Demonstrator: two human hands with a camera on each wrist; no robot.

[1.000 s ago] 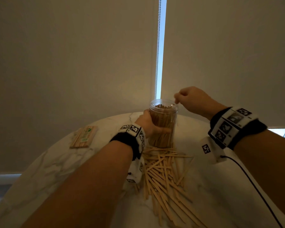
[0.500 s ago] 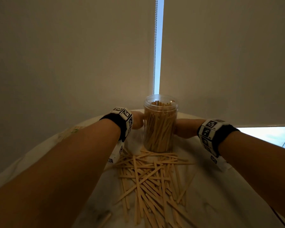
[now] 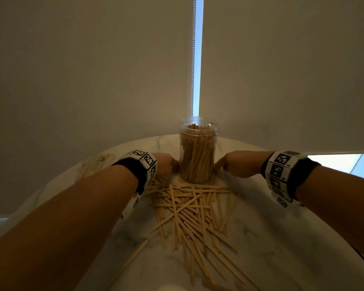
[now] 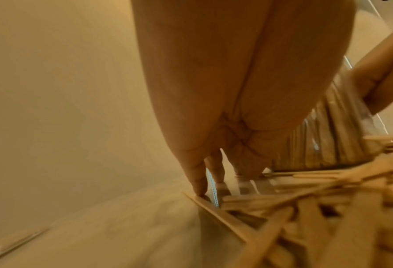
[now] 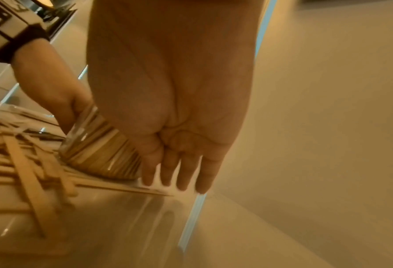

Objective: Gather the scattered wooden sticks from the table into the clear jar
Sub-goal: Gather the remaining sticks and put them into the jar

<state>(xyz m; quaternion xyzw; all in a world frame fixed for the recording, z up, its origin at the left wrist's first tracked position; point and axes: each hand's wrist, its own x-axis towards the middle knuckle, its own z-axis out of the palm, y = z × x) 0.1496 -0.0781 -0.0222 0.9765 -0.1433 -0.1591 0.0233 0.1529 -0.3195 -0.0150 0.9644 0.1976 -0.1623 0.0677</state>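
A clear jar [image 3: 198, 150], packed with upright wooden sticks, stands open at the back of the marble table [image 3: 282, 238]. A heap of loose sticks [image 3: 189, 206] lies just in front of it. My left hand [image 3: 166, 164] is at the jar's lower left, my right hand [image 3: 229, 164] at its lower right. In the left wrist view the left hand [image 4: 213, 174] points its straight fingers down, one fingertip on a stick's end, beside the jar [image 4: 328, 141]. In the right wrist view the right hand [image 5: 179, 177] reaches straight-fingered to the tabletop next to the jar [image 5: 99, 154]. Neither hand holds anything.
One stray stick [image 3: 132, 259] lies apart at the near left. A small packet [image 3: 97, 162] sits at the table's far left. Roller blinds and a bead chain [image 3: 193, 59] hang right behind the round table's back edge.
My left hand let go of the jar's side and my right hand left the jar's mouth. Both came down to the table, flanking the jar's base.
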